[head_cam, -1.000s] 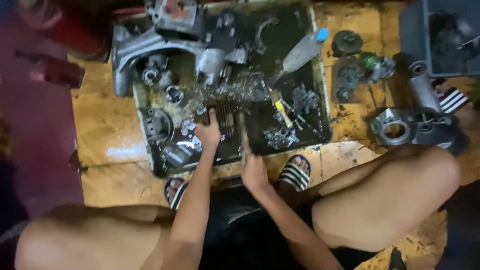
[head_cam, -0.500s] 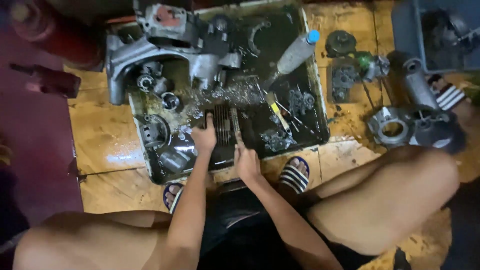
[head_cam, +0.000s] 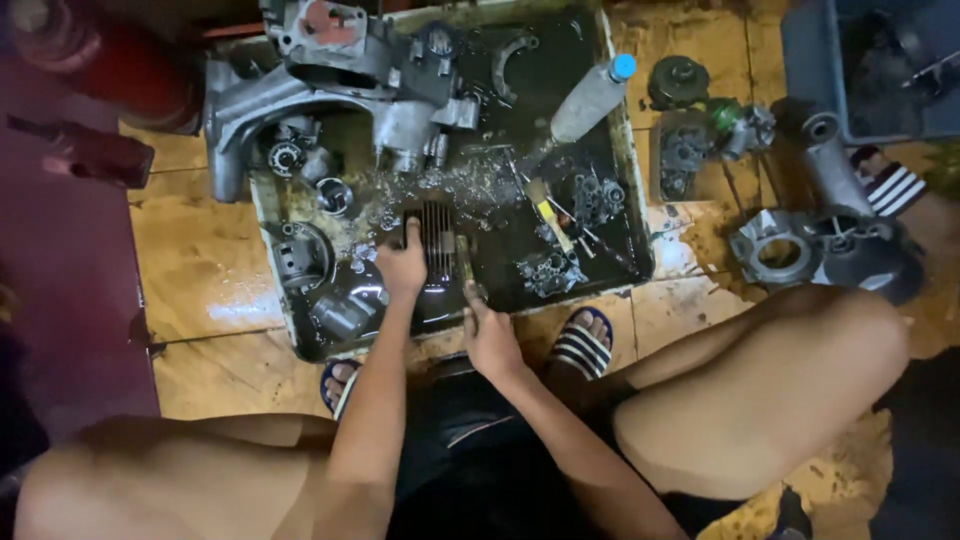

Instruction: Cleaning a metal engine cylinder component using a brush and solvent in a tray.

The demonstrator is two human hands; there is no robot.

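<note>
I squat over a metal tray [head_cam: 630, 170] filled with dark oily liquid and engine parts. My left hand [head_cam: 402, 270] grips the left edge of a dark finned engine part [head_cam: 436, 240] that stands in the liquid. My right hand [head_cam: 490, 335] is closed on a brush [head_cam: 466, 265] whose head rests against the right side of the finned part. Foam floats on the liquid just beyond it.
A large grey engine casing [head_cam: 330, 80] lies across the tray's far left. A plastic bottle with a blue cap [head_cam: 590, 100] leans at the tray's right. Loose gears and housings [head_cam: 800, 250] lie on the tiled floor to the right. My sandalled feet [head_cam: 580, 340] stand at the tray's near edge.
The view has shifted a little. Both hands stay at the finned part; my right hand has moved up closer beside it with the brush.
</note>
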